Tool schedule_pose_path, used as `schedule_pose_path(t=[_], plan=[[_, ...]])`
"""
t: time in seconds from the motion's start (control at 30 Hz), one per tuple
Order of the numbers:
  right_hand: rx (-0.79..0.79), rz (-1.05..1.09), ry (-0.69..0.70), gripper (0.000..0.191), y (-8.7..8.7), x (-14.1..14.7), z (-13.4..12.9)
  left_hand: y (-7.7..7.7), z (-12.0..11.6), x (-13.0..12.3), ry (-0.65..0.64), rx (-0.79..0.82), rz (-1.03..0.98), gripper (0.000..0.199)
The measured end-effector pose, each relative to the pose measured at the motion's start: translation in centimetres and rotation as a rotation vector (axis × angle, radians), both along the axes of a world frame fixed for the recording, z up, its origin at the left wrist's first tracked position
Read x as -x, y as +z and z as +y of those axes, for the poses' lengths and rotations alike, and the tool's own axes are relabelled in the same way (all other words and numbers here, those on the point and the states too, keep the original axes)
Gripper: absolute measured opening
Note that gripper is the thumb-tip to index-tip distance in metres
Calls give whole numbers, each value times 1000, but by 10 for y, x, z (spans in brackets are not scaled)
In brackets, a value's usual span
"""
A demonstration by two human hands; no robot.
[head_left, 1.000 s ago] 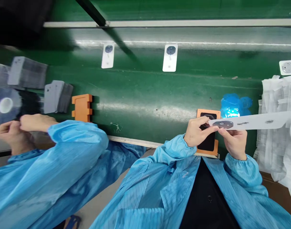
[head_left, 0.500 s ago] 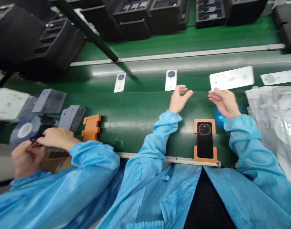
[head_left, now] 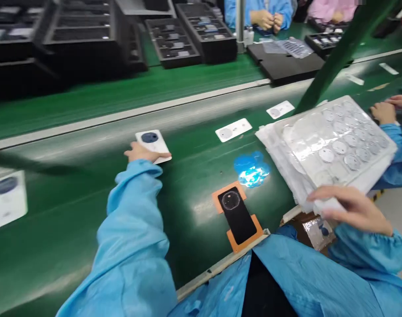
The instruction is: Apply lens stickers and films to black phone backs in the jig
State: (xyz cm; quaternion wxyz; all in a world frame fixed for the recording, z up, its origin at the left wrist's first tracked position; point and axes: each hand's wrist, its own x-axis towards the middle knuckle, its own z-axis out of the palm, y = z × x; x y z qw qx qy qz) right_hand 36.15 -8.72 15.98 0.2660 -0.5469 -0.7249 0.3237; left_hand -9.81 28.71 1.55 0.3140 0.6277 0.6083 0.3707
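The card lies toward ten o'clock from the phone, its long axis from eleven to five; the left hand, the nearer one, is clamped on it. At three o'clock, the right hand curves about a white piece; whether it pinches, I cannot tell.

A factory assembly line, busy all around me.
White rectangular cards with round patches lie spaced along a long, glossy green work surface; a flat orange jig holds a black phone-shaped panel; black compartmented trays of small parts stand beyond; workers' light-blue fabric sleeves and one pink fabric sleeve show on both sides.
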Motion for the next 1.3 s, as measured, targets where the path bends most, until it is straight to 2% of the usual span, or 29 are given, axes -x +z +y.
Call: schedule_pose_path(t=[0.07,0.1,0.13,0.2,0.27,0.37,0.43,0.53,0.6,0.67,0.73,0.8,0.9,1.0,1.07,1.13,1.2,1.3], plan=[[-99,-271,-378,28,-3,-42,5,5,0,-4,164,124,-49,81],[-109,-411,-481,31,-10,-62,11,10,-3,-7,247,190,-79,73],[-108,-549,-519,33,-17,-79,19,16,-7,-10,292,228,-119,63],[-99,-710,-518,34,-32,-105,36,33,-21,-19,341,249,-219,44],[-95,-749,-491,38,-40,-120,50,53,-41,-28,354,205,-393,29],[-81,-729,-463,43,-41,-126,60,81,-82,-36,261,139,-724,18],[-67,-713,-460,41,-37,-126,62,89,-112,-37,198,156,-822,17],[-33,-661,-531,39,-25,-120,59,83,-154,-36,164,281,-872,10],[-8,-592,-596,36,-14,-108,52,70,-178,-32,210,398,-917,5],[-63,-517,-644,30,-2,-86,41,55,-200,-27,321,481,-1003,4],[-183,-420,-657,22,5,-53,30,42,-218,-20,444,507,-1133,6],[-246,-268,-618,16,3,-15,24,34,-234,-15,520,506,-1292,13],[-190,-16,-441,17,-23,42,29,31,-250,-13,622,436,-1551,29],[-120,76,-289,20,-67,87,51,30,-256,-16,671,383,-1738,39],[-85,4,-213,20,-95,111,69,28,-258,-17,653,415,-1771,42],[-87,-135,-138,24,-115,129,84,25,-261,-17,619,444,-1755,42],[-155,-285,-76,26,-126,142,92,22,-264,-17,596,451,-1728,41],[-353,-443,-41,19,-130,159,94,19,-267,-17,609,452,-1692,38]])
